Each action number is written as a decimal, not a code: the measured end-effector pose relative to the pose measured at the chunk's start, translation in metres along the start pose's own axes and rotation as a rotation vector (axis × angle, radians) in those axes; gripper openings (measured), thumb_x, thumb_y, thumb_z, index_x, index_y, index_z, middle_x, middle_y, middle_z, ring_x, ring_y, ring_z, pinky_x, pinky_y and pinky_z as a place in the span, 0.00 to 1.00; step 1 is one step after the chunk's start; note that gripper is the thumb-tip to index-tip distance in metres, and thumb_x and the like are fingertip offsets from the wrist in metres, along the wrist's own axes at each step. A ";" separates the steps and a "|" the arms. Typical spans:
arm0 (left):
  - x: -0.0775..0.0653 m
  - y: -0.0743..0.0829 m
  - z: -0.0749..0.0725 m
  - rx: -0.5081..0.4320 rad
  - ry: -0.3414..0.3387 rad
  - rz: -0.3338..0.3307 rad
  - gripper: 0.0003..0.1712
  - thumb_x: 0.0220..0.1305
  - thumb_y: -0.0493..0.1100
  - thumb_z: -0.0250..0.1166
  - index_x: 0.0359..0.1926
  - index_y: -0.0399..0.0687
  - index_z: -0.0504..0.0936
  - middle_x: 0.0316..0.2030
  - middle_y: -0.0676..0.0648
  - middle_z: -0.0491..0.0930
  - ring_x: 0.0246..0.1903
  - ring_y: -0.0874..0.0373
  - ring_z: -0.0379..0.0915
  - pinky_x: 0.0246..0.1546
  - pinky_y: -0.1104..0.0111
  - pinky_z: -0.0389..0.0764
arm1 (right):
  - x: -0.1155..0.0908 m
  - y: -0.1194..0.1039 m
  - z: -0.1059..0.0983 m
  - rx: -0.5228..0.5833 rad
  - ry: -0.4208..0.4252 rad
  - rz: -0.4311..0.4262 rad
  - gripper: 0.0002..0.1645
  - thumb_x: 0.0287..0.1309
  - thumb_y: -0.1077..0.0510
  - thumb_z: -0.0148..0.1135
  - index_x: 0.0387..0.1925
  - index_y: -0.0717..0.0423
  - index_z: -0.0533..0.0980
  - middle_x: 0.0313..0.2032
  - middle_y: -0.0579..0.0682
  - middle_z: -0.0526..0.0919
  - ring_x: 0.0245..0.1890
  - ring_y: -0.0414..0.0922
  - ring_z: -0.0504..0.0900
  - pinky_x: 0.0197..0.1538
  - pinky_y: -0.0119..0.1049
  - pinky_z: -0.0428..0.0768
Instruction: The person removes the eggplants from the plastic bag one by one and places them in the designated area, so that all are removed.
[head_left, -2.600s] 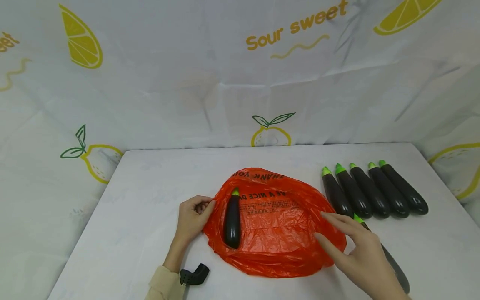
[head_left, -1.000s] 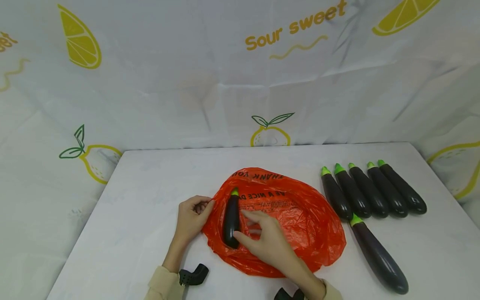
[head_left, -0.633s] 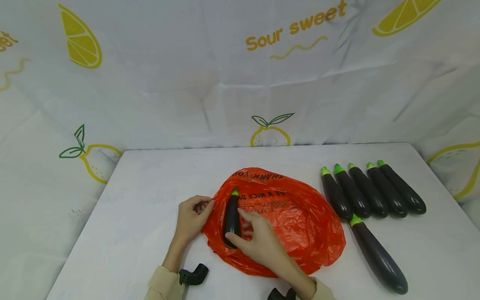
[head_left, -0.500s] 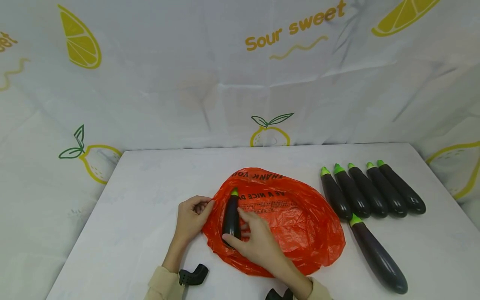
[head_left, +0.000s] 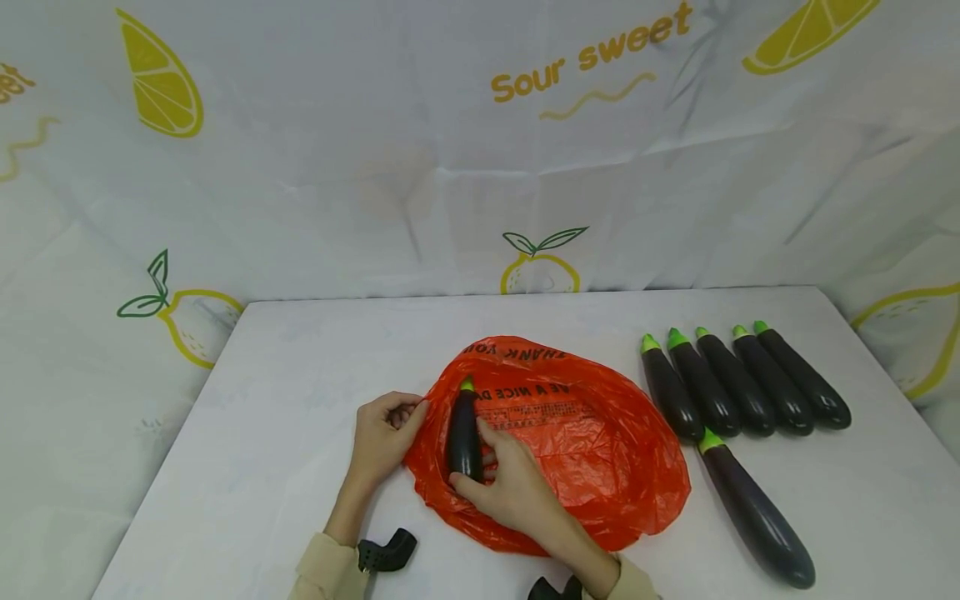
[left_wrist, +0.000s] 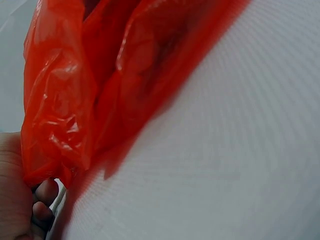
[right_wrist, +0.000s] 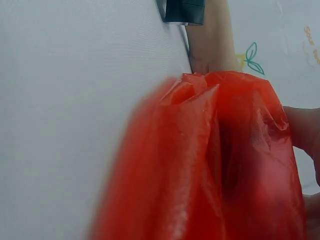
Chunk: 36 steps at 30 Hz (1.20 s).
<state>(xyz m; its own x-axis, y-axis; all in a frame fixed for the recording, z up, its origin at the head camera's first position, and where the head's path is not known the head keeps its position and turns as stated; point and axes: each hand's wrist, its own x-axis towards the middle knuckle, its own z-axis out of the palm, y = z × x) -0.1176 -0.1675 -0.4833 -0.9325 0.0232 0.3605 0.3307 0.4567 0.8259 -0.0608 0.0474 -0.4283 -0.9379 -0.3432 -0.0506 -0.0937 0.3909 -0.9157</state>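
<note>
In the head view an open red plastic bag lies spread on the table, its mouth facing up, with black printing inside. Within it, at the left side, lies a dark eggplant with a green stem end. My left hand pinches the bag's left rim; the left wrist view has the red film bunched by the fingers. Reaching over the near rim, my right hand grips the eggplant's lower part, thumb across it and fingers along its right side. In the right wrist view, the bag hides the eggplant.
Right of the bag, several more eggplants lie side by side, stems away from me. Nearer, a single eggplant lies slanted, its stem at the row's end. A white lemon-print sheet hangs behind the white table.
My right hand has moved left from the bag's right rim to the eggplant inside and closed on it. The left hand has kept its hold on the rim.
</note>
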 end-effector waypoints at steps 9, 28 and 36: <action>0.000 -0.002 0.000 0.006 -0.013 0.011 0.02 0.63 0.37 0.71 0.35 0.46 0.90 0.23 0.51 0.82 0.22 0.68 0.67 0.23 0.75 0.72 | -0.005 -0.002 -0.011 0.034 -0.003 0.026 0.44 0.54 0.62 0.71 0.70 0.72 0.65 0.47 0.63 0.81 0.38 0.45 0.83 0.38 0.30 0.84; 0.000 0.005 0.003 0.054 0.009 -0.018 0.01 0.61 0.32 0.71 0.34 0.38 0.89 0.23 0.46 0.82 0.21 0.68 0.64 0.23 0.76 0.69 | -0.023 -0.006 -0.030 -0.041 0.009 0.057 0.40 0.51 0.63 0.71 0.67 0.67 0.71 0.58 0.61 0.80 0.41 0.45 0.82 0.39 0.29 0.84; 0.001 0.003 0.002 0.044 0.001 -0.008 0.02 0.62 0.34 0.71 0.35 0.40 0.89 0.23 0.46 0.82 0.22 0.68 0.65 0.23 0.76 0.69 | -0.029 -0.010 -0.036 -0.039 -0.019 0.067 0.41 0.51 0.62 0.72 0.68 0.64 0.72 0.57 0.61 0.80 0.42 0.46 0.82 0.39 0.29 0.84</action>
<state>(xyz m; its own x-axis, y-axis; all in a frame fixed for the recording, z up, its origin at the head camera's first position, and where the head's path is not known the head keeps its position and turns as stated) -0.1177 -0.1641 -0.4811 -0.9350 0.0180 0.3543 0.3161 0.4957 0.8089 -0.0445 0.0844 -0.4036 -0.9361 -0.3310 -0.1190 -0.0442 0.4465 -0.8937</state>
